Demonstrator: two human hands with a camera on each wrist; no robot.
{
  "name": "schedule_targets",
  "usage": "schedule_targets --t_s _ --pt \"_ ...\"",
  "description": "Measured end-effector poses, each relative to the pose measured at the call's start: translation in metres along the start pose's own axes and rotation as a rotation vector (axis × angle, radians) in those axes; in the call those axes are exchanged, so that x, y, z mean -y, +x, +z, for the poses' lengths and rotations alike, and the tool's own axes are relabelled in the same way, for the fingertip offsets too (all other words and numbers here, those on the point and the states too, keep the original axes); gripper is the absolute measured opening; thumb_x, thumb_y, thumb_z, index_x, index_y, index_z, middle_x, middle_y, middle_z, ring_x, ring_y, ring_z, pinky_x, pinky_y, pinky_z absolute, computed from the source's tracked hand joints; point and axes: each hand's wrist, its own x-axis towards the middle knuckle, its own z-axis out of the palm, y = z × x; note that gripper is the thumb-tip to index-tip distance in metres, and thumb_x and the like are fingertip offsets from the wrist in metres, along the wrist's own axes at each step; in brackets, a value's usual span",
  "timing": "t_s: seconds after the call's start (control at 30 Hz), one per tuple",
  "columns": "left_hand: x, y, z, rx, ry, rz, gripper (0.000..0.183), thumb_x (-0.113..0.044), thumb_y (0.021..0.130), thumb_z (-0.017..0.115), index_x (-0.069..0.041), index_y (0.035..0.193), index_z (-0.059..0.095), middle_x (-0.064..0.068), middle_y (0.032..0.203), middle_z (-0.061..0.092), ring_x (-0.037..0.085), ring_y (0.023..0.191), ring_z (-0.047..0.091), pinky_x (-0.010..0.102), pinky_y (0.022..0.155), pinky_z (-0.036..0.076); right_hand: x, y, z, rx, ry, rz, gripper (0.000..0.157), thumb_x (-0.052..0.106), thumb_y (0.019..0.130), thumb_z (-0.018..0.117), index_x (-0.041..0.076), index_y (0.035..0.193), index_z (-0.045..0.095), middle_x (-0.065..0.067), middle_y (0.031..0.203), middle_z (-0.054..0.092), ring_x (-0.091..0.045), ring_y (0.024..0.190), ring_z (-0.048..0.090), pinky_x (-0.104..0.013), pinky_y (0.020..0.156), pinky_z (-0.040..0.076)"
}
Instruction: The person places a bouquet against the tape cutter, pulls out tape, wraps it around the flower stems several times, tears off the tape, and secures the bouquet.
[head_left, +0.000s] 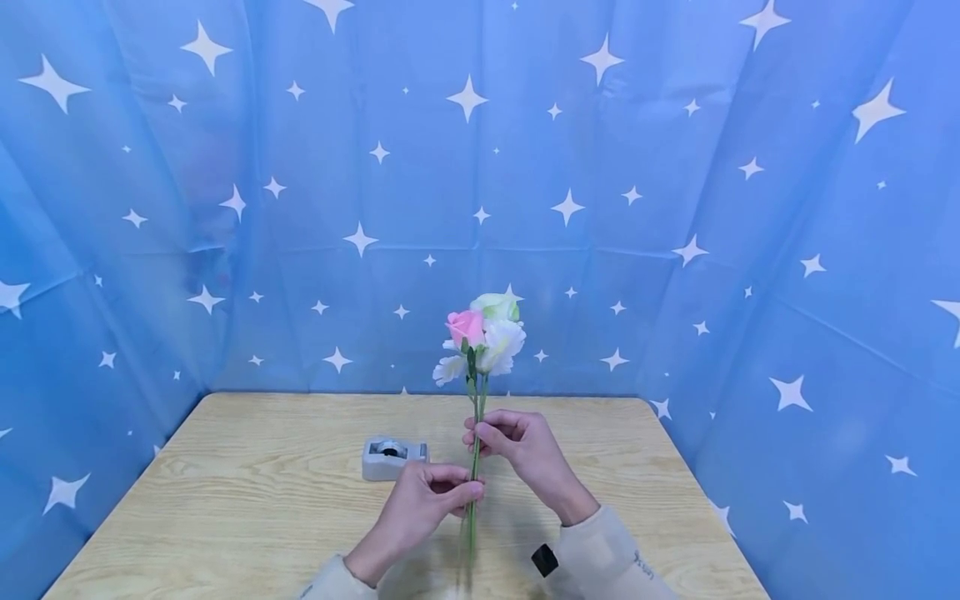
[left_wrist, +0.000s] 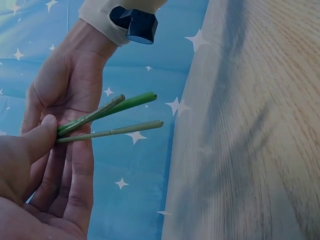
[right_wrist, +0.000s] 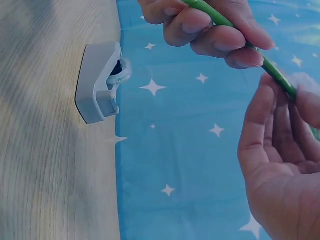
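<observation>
A small bunch of flowers stands upright between my hands in the head view, with a pink rose (head_left: 466, 326) in front of a white ruffled bloom (head_left: 502, 346) and a pale green-white one (head_left: 497, 306). My right hand (head_left: 534, 457) pinches the green stems (head_left: 481, 408) below the blooms. Lower down, my left hand (head_left: 420, 502) pinches the same stems between thumb and fingers. Three cut stem ends (left_wrist: 142, 99) stick out past the hands in the left wrist view. In the right wrist view, the stems (right_wrist: 215, 16) run slantwise from one hand to the other.
A pale grey tape dispenser (head_left: 381, 470) with a roll of tape (right_wrist: 120, 75) sits on the wood-grain table (head_left: 247, 475), just beyond my left hand. A blue curtain (head_left: 420, 192) with white stars surrounds the table's back and sides. A black wrist device (head_left: 544, 560) sits at my right sleeve.
</observation>
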Motion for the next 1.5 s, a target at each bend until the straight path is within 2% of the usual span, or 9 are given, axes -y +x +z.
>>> schedule_targets --t_s 0.2,0.4,0.67,0.8,0.93,1.07,1.27,1.5 --pt "-0.0011 -0.0009 0.001 -0.025 0.007 0.002 0.021 -0.015 0.107 0.088 0.002 0.119 0.09 0.024 0.106 0.088 0.006 0.087 0.082 0.024 0.079 0.072 -0.0004 -0.0003 0.0011 0.003 0.003 -0.009 0.031 0.025 0.118 0.074 -0.002 0.129 0.083 -0.005 0.116 0.089 -0.013 0.118 0.083 -0.033 0.099 0.072" --pt "0.0009 0.0014 0.0033 -0.044 0.027 -0.019 0.021 -0.017 0.104 0.091 0.0 0.117 0.091 0.021 0.105 0.089 0.007 0.087 0.083 0.024 0.077 0.071 -0.0005 -0.0011 0.0012 0.003 -0.008 -0.018 0.03 0.025 0.118 0.073 -0.001 0.127 0.083 -0.012 0.118 0.088 -0.017 0.109 0.084 -0.034 0.099 0.072" --pt "0.0 0.0013 0.0053 -0.049 0.035 0.012 0.02 -0.018 0.105 0.091 -0.002 0.116 0.091 0.017 0.105 0.09 0.006 0.086 0.083 0.024 0.076 0.072 0.0034 -0.0014 0.0038 -0.028 -0.052 -0.059 0.025 0.018 0.119 0.07 -0.003 0.123 0.084 -0.021 0.108 0.086 -0.014 0.097 0.082 -0.031 0.092 0.071" --pt "0.0006 0.0015 0.0053 -0.03 0.029 0.022 0.021 -0.018 0.105 0.09 -0.001 0.117 0.091 0.02 0.107 0.09 0.005 0.085 0.082 0.025 0.074 0.072 0.0048 -0.0013 0.0053 -0.047 -0.079 -0.068 0.022 0.014 0.119 0.069 -0.003 0.119 0.083 -0.02 0.104 0.085 -0.013 0.094 0.081 -0.029 0.091 0.07" --pt "0.0028 0.0021 0.0039 0.023 0.017 0.033 0.023 -0.017 0.108 0.086 0.0 0.124 0.088 0.025 0.122 0.088 0.004 0.089 0.082 0.026 0.076 0.072 0.0052 -0.0016 0.0054 -0.059 -0.09 -0.067 0.021 0.013 0.119 0.068 -0.003 0.117 0.082 -0.012 0.1 0.085 -0.013 0.092 0.08 -0.028 0.091 0.07" --pt "0.0045 0.002 0.0024 0.067 0.007 0.038 0.027 -0.017 0.112 0.081 0.003 0.13 0.085 0.024 0.133 0.085 0.003 0.095 0.082 0.025 0.079 0.072 0.0056 -0.0024 0.0045 -0.058 -0.076 -0.068 0.021 0.013 0.119 0.069 -0.004 0.118 0.082 -0.007 0.098 0.084 -0.013 0.093 0.08 -0.029 0.091 0.07" --pt "0.003 0.0013 0.0009 0.069 0.01 0.02 0.029 -0.019 0.112 0.082 0.004 0.129 0.086 0.027 0.126 0.087 0.003 0.095 0.082 0.023 0.078 0.07 0.0069 -0.0034 0.0035 -0.007 -0.041 -0.055 0.028 0.021 0.12 0.07 -0.003 0.128 0.082 -0.012 0.109 0.087 -0.014 0.1 0.082 -0.03 0.095 0.071" --pt "0.0015 0.0004 0.0006 0.043 0.019 0.012 0.024 -0.021 0.111 0.084 -0.003 0.125 0.089 0.028 0.121 0.087 0.008 0.097 0.083 0.023 0.077 0.07 0.0067 -0.0042 0.0026 0.017 -0.051 -0.054 0.033 0.027 0.12 0.071 0.0 0.136 0.082 -0.024 0.121 0.087 -0.017 0.108 0.083 -0.033 0.098 0.072"
